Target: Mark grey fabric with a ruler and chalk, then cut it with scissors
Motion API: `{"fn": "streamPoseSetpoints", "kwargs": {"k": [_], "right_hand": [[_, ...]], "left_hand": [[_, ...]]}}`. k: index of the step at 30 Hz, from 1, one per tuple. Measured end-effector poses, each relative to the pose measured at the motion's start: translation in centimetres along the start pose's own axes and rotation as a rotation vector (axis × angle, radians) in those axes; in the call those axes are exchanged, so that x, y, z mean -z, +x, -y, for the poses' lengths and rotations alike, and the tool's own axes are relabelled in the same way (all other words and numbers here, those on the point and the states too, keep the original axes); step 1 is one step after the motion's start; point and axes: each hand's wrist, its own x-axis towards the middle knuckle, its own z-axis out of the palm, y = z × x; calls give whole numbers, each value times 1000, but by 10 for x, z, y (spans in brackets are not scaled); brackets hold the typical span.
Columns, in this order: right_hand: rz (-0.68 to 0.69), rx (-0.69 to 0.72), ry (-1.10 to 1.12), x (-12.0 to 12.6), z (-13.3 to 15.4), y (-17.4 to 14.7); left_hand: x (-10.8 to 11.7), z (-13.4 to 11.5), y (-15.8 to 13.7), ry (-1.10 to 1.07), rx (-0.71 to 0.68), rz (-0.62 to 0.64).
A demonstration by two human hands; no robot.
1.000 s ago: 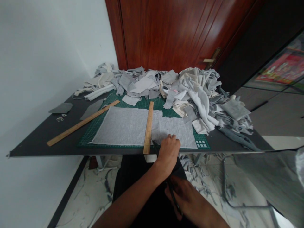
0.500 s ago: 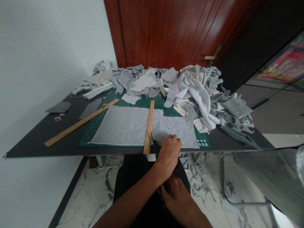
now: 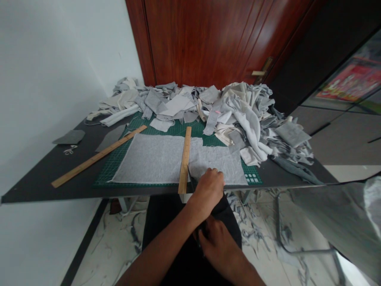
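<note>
While left hand point(image 3: 209, 187) curls on cloth point(image 3: 228, 163) | right hand point(image 3: 218, 240) grips scissors point(image 3: 192, 180) below

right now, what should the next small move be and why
Probably ease the scissors slightly forward along the middle ruler: their tip lies at its right edge, the flat cloth extends beyond it, the left hand rests at the cloth's near edge, and the right hand holds the scissors.

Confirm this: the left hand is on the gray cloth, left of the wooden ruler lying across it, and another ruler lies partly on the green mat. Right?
Not quite: the head view shows the left hand on the gray cloth to the right of the wooden ruler lying across it. Another ruler does lie partly on the green mat.
</note>
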Motion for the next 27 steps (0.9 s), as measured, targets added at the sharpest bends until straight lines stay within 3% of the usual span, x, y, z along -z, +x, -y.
{"fn": "streamPoseSetpoints", "kwargs": {"k": [4,11,15,18,22,27], "right_hand": [[-57,-44,-118,-7,-13,0],[-59,9,-138,-16,-26,1],[-55,-4,-12,-17,-26,0],[-36,-24,114,-16,-27,2],[53,-37,259,-19,-28,4],[142,-44,474,-26,-26,6]], "left_hand": [[8,-4,-1,-9,26,21],[10,-11,-1,16,35,27],[8,-8,-2,-10,43,34],[9,3,-5,-122,-30,-23],[18,36,-10,-325,-146,-248],[24,92,-17,-298,-10,-674]]}}
